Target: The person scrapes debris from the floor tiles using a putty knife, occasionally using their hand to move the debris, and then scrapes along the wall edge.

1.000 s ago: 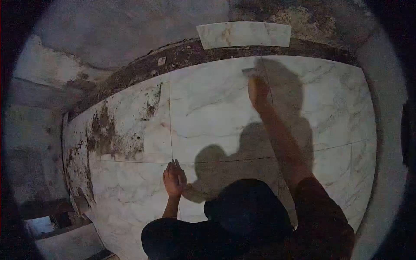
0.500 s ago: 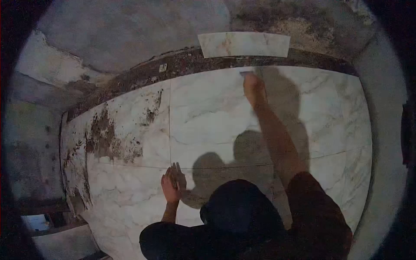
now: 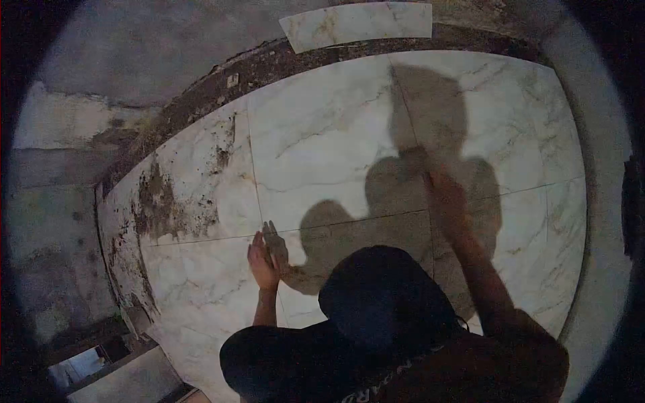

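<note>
Below me spreads a surface of large, white, marble-patterned tiles point(image 3: 322, 168) with thin joints between them. My left hand point(image 3: 262, 260) is at the left, fingers stretched out, on or just over a tile close to where two joints cross. In the shadow right of the middle, my right hand point(image 3: 443, 195) is closed near a long joint point(image 3: 406, 107). What it grips is too dark to make out. A person's dark cap point(image 3: 383, 295) and shoulders fill the bottom of the view.
Dark dirt smears point(image 3: 158, 198) cover the left tiles. Beyond the far tile edge runs a strip of rubble point(image 3: 201, 101), with a loose cut tile piece point(image 3: 363, 25) lying along it. A grey border point(image 3: 601, 201) follows the right side. Bare, stained concrete point(image 3: 168, 47) lies beyond.
My right hand has come back from the far tile edge toward me, along the joint. My left hand stays in nearly the same place. The view has shifted and turned slightly.
</note>
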A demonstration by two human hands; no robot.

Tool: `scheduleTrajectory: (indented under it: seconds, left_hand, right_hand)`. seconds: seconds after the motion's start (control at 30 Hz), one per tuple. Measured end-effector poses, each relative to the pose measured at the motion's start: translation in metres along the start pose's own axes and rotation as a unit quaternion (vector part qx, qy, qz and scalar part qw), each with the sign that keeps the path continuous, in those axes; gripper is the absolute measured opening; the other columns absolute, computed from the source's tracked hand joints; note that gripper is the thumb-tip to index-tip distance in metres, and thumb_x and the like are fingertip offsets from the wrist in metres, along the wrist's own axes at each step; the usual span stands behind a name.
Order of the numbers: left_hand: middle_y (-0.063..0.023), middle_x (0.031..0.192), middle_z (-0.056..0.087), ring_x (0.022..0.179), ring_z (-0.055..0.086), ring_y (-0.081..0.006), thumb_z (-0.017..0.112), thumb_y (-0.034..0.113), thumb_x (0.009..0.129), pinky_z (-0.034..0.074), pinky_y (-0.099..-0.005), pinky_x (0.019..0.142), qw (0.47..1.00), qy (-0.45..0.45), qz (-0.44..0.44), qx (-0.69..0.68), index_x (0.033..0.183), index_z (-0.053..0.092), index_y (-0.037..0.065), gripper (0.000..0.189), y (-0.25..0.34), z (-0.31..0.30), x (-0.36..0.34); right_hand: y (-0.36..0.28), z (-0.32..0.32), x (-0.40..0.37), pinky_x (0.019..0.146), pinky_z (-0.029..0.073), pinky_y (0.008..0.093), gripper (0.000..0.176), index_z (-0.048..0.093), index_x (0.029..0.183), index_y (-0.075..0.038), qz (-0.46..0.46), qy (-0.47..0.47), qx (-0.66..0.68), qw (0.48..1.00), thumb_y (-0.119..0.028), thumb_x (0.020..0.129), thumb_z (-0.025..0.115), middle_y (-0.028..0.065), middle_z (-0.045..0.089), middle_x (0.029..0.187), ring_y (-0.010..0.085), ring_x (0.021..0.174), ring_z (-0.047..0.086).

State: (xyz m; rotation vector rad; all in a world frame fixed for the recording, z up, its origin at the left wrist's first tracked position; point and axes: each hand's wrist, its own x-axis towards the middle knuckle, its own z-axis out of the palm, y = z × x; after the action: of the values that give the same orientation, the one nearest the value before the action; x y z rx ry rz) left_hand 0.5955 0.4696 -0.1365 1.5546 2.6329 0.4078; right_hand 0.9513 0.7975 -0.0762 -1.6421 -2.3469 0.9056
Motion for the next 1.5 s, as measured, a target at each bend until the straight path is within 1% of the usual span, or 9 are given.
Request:
scheduleTrajectory:
  seconds: [0.13,0.33,0.37,0.57,0.77,1.0,1.03,1.33,1.5]
  left_hand:
    - [-0.0209,0.143,0.048,0.132,0.044,-0.0394,0.052,0.03,0.098,0.033,-0.0482,0.111,1.0,0.015,0.015,-0.008,0.144,0.04,-0.001,0.056,-0.018,-0.001,-0.008]
    - [-0.0184,0.145,0.045,0.132,0.043,-0.0374,0.056,0.01,0.092,0.031,-0.0501,0.112,0.999,-0.004,0.035,-0.005,0.146,0.037,0.004,0.058,0.003,-0.005,0.027]
    - [-0.0184,0.145,0.045,0.132,0.043,-0.0374,0.056,0.01,0.092,0.031,-0.0501,0.112,0.999,-0.005,0.037,-0.004,0.146,0.037,0.004,0.058,0.007,-0.009,0.026]
    - [-0.0186,0.146,0.046,0.132,0.043,-0.0386,0.058,0.009,0.091,0.031,-0.0508,0.112,0.999,0.025,0.029,-0.032,0.144,0.04,0.001,0.056,0.031,-0.018,0.019]
    - [-0.0189,0.145,0.046,0.131,0.044,-0.0387,0.059,0.014,0.091,0.032,-0.0503,0.112,0.994,-0.07,0.081,-0.004,0.143,0.041,0.001,0.056,0.003,-0.01,-0.016]
    - [-0.0166,0.148,0.043,0.131,0.043,-0.0367,0.06,0.013,0.089,0.028,-0.0521,0.114,0.999,-0.041,0.032,-0.005,0.144,0.041,0.005,0.059,-0.004,-0.014,-0.01]
    - [-0.0169,0.148,0.043,0.131,0.044,-0.0368,0.059,0.013,0.089,0.028,-0.0521,0.114,0.998,-0.052,0.038,-0.01,0.145,0.04,0.005,0.059,0.001,-0.014,-0.007]
    - [-0.0213,0.141,0.048,0.13,0.045,-0.0381,0.056,0.013,0.089,0.03,-0.053,0.112,0.994,-0.041,0.091,0.042,0.142,0.042,0.0,0.056,0.017,-0.01,-0.005]
    - [-0.0221,0.141,0.048,0.13,0.045,-0.038,0.057,0.011,0.088,0.031,-0.0537,0.112,0.997,-0.019,0.078,0.012,0.139,0.044,-0.002,0.054,0.005,-0.004,-0.014]
  right_hand:
    - [0.054,0.058,-0.05,0.083,0.052,0.0484,0.036,0.055,0.133,-0.009,0.023,0.007,-0.154,0.988,-0.019,0.098,0.054,0.0196,0.064,0.108,0.0346,0.099,0.065]
    - [0.004,0.079,0.192,0.07,0.052,0.0447,0.019,0.066,0.097,0.0,-0.072,0.241,-0.172,0.952,-0.016,0.093,0.056,0.0207,0.067,0.098,0.0302,0.085,0.067]
    - [-0.013,0.057,0.212,0.069,0.052,0.0454,0.025,0.066,0.098,0.0,-0.022,0.135,-0.096,0.986,-0.02,0.095,0.053,0.0182,0.068,0.1,0.0346,0.08,0.066]
    - [0.008,0.076,0.092,0.058,0.054,0.0442,0.012,0.069,0.088,-0.002,-0.054,0.113,-0.182,0.975,-0.009,0.091,0.059,0.0207,0.067,0.078,0.0326,0.067,0.068]
    - [-0.001,0.092,0.215,0.056,0.053,0.044,0.015,0.07,0.083,-0.001,-0.081,0.256,-0.134,0.954,-0.008,0.088,0.058,0.0176,0.068,0.08,0.0349,0.073,0.069]
    - [-0.023,0.09,0.179,0.053,0.055,0.0386,0.004,0.071,0.078,-0.004,-0.101,0.387,-0.178,0.899,-0.006,0.074,0.071,0.0145,0.067,0.065,0.0286,0.062,0.07]
    - [-0.028,0.086,0.197,0.053,0.055,0.0412,0.004,0.071,0.076,-0.004,-0.047,0.231,-0.168,0.957,-0.007,0.076,0.071,0.0171,0.067,0.065,0.0277,0.063,0.071]
    - [-0.026,0.082,0.227,0.053,0.055,0.0446,0.008,0.071,0.077,-0.004,-0.097,0.364,-0.14,0.916,-0.008,0.081,0.065,0.0175,0.068,0.069,0.031,0.06,0.068]
    - [-0.049,0.058,0.273,0.056,0.057,0.0435,0.008,0.069,0.077,-0.004,-0.058,0.226,-0.177,0.956,-0.01,0.082,0.066,0.0177,0.069,0.076,0.0275,0.07,0.071]
